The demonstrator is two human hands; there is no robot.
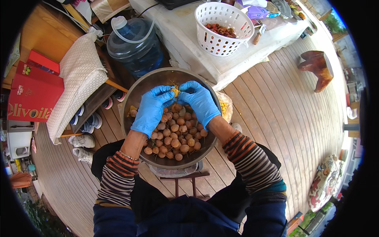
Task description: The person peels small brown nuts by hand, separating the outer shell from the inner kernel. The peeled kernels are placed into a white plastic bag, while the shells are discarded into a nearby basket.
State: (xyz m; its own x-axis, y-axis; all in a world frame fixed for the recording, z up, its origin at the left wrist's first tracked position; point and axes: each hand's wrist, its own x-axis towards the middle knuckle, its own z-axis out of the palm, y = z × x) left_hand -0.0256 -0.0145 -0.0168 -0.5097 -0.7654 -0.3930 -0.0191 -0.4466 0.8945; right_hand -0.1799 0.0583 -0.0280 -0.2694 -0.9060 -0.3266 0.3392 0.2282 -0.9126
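Both my hands wear blue gloves and meet above a wide metal bowl (130, 86). A torn yellow fruit (176, 92) is pinched between the fingertips of my left hand (151, 108) and my right hand (200, 102). Below them, a heap of round orange-brown fruits (176, 134), apparently ginkgo fruits with thin stems, fills the bowl's near half. My fingers hide part of the held fruit. Just beyond the bowl's right rim, a clear plastic bag (229, 103) holds small yellow pieces.
A blue water jug (133, 44) stands behind the bowl. On a white-covered table (189, 38), a white perforated basket (225, 44) holds reddish fruits, with a wooden-handled tool (259, 35) beside it. Shoes (83, 141) and a red box (38, 89) are left; a carved wooden stool (316, 69) is right.
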